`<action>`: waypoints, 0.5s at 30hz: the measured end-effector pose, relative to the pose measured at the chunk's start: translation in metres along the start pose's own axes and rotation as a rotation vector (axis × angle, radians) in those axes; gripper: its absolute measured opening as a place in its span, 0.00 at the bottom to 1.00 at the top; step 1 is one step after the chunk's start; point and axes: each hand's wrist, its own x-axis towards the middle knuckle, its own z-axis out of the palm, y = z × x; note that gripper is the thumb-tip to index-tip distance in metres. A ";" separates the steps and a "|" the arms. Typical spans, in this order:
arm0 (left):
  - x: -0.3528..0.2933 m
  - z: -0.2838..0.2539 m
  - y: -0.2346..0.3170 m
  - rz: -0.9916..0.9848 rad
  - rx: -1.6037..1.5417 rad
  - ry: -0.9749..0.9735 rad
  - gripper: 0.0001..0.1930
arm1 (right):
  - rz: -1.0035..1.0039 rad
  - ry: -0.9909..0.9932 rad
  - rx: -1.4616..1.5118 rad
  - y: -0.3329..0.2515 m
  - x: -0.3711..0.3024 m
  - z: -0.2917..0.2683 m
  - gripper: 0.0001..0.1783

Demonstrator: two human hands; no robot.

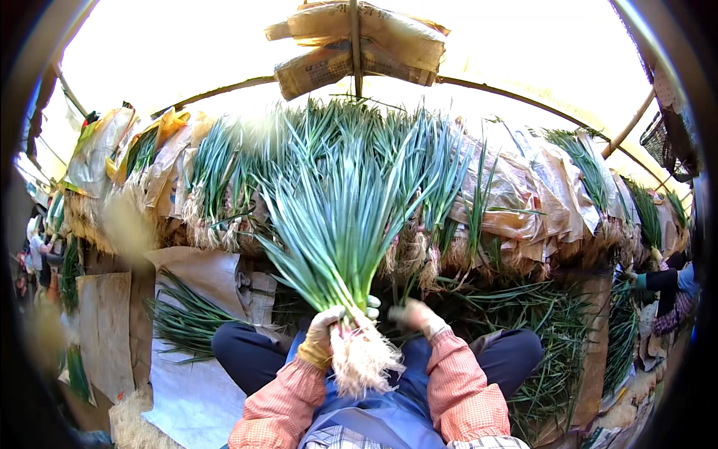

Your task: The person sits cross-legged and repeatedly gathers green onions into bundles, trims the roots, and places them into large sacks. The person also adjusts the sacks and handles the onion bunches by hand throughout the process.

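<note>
A large bunch of green garlic (340, 224) stands in front of me, its long flat leaves fanned out and upward. Gloved, my left hand (323, 329) is wrapped around the pinkish-white stems, with fingertips showing on their right side. Below the grip hang pale, tangled roots (364, 363), over my blue apron (415, 382). Just right of the stems is my right hand (420, 317), apart from the bunch. Motion smears its fingers, so I cannot make out whether they hold anything.
Ahead, a long raised row of green garlic (217, 161) lies partly under plastic sheets (516, 198). Loose leaves (542, 314) heap at my right. More stalks (191, 318) lie on pale sheeting (191, 396) at my left. A co-worker's arm (662, 280) shows at the far right.
</note>
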 end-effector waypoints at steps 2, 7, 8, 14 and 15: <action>-0.018 0.040 0.008 0.101 0.005 0.025 0.34 | -0.246 -0.109 -0.467 -0.003 -0.013 -0.018 0.31; -0.022 0.063 0.035 0.296 0.077 0.021 0.35 | -0.086 0.487 0.659 -0.110 -0.009 -0.059 0.23; -0.011 0.068 0.036 0.257 0.089 -0.024 0.35 | -0.037 0.388 0.772 -0.108 0.011 -0.068 0.24; 0.011 0.030 0.032 0.284 0.138 0.108 0.34 | -0.421 0.984 -0.296 -0.096 0.003 -0.036 0.14; 0.015 0.003 0.033 0.250 0.134 0.066 0.33 | -0.596 0.961 -0.217 -0.100 -0.013 -0.027 0.15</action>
